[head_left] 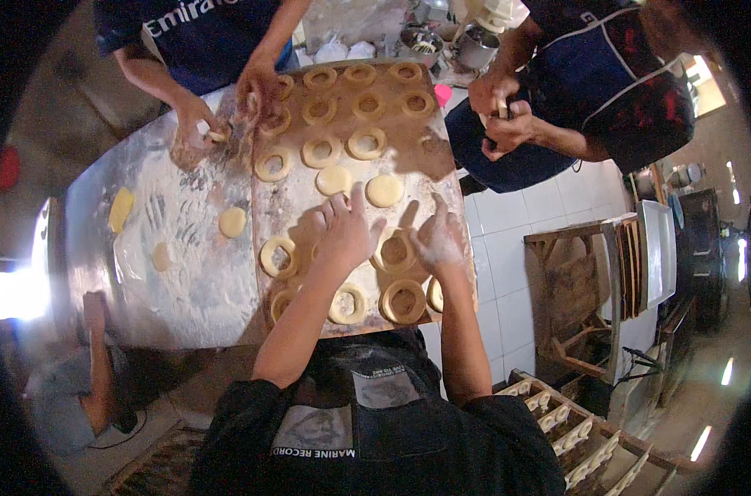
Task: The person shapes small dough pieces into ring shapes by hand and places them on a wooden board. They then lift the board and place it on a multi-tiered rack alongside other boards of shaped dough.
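Note:
My left hand [346, 233] lies flat on a floured wooden board [441, 178], fingers spread, holding nothing. My right hand [438, 240], white with flour, rests beside it with its fingers apart. A dough ring [396, 252] sits between the two hands and touches the right one. More dough rings [403, 301] lie in rows across the board. Two flat dough discs [383, 190] sit just beyond my fingertips.
A floured metal table [185, 281] on the left carries loose dough discs [232, 221]. A person in blue [195, 124] handles dough at the board's far left corner. Another person's hands [499, 112] are at the far right. Wooden racks [578, 314] stand on the tiled floor to the right.

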### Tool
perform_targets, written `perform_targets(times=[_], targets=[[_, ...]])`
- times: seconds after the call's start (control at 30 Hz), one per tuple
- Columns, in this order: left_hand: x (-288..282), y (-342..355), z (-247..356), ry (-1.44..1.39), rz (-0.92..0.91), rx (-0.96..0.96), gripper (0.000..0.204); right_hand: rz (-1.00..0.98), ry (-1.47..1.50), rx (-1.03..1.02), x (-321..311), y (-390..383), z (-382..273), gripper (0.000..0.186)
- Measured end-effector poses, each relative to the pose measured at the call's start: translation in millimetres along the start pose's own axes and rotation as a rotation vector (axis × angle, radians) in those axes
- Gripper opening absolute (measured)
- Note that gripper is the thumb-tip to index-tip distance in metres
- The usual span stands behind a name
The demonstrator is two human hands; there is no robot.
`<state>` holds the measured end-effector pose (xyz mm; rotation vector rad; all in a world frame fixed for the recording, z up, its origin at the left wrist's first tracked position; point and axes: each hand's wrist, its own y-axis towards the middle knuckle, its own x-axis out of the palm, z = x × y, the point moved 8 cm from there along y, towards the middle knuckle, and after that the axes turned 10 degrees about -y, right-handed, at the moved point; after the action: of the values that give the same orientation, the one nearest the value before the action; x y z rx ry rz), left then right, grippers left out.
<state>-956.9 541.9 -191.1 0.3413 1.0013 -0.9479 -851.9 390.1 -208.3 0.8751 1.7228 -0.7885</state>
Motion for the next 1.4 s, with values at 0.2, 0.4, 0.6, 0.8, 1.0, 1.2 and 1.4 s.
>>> perform_targets(times=[0.2, 0.4, 0.6, 0.8, 1.0, 1.2, 1.4], targets=[[37.6, -20.7, -3.1, 0.065, -0.143, 0.068, 0.089, 0.012, -0.241, -0.072, 10.6, -14.7, -22.9, 0.096], [-12.9, -48.2, -34.8, -0.217, -0.019, 0.053, 0.080, 0.128, -0.196, -0.119, -6.8, -28.4, -75.9, 0.076], [-111.5, -112.0, -196.7, -0.469, 0.352, -0.209, 0.070, -0.382, 0.287, -0.556, 84.7, -42.8, -285.6, 0.037], [-134.5, -190.1, -368.9, -0.715, 0.528, -0.517, 0.054, -0.312, 0.134, -1.075, 154.6, -75.3, -496.7, 0.035], [-128.3, -204.7, -428.1, -1.357, 0.535, -0.614, 0.052, -0.349, -0.373, -1.338, 211.2, -92.8, -581.4, 0.043], [-155.6, -188.6, -429.6, -1.402, 0.623, -0.477, 0.052, -0.832, 0.223, -1.019, 134.4, -97.7, -567.6, 0.039], [-241.6, -184.1, -406.5, -1.086, 0.519, -0.320, 0.040, -0.916, 0.702, -0.745, 114.5, -105.0, -550.9, 0.043]])
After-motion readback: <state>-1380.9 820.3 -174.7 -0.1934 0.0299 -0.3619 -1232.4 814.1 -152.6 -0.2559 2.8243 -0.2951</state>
